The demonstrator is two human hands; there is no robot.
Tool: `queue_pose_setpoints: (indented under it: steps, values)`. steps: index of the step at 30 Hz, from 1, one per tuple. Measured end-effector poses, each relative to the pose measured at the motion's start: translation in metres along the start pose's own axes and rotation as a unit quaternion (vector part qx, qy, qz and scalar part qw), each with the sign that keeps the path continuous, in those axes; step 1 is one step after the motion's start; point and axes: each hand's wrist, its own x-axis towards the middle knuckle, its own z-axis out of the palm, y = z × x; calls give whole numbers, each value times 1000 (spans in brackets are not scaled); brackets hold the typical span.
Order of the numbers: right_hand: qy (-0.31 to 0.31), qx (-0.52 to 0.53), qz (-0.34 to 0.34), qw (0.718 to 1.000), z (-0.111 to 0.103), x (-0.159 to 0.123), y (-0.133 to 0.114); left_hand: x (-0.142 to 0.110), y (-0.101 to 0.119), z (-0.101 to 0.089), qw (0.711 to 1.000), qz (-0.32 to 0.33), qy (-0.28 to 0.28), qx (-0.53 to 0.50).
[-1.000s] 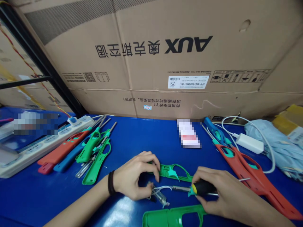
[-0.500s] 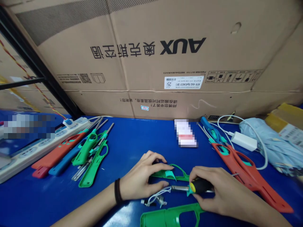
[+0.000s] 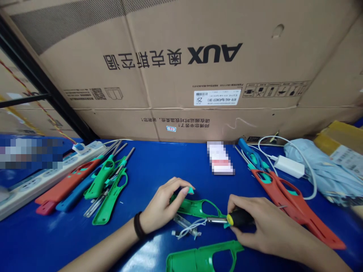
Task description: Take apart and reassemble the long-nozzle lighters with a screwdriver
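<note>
My left hand [image 3: 161,206] pinches a small teal trigger [image 3: 191,190] between thumb and fingers, just above a green lighter shell half [image 3: 193,207]. My right hand [image 3: 255,223] is closed around a screwdriver [image 3: 239,218] with a black and yellow handle. A metal tube [image 3: 217,220] with a teal end sticks out at its fingertips; whether the hand grips that too is unclear. White wires [image 3: 188,228] run from the tube beside a clear fuel tank [image 3: 183,221] under my left hand. Nearest me lies another green shell half [image 3: 181,260].
At left, red, blue and green lighters [image 3: 70,183] lie along a white power strip [image 3: 56,175]. More red lighters [image 3: 300,211] lie at right, near a white charger [image 3: 289,167] and light-blue cloth [image 3: 309,162]. A large cardboard box [image 3: 170,94] stands behind.
My left hand has lifted the teal trigger out of the green shell half and drawn slightly left, uncovering the clear tank. My right hand stays nearly in place with the screwdriver.
</note>
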Motion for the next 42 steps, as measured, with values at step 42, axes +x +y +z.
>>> queue_pose_setpoints:
  steps: [42]
  values:
    - [135, 90, -42, 986, 25, 46, -19, -5, -7, -2, 996, 70, -43, 22]
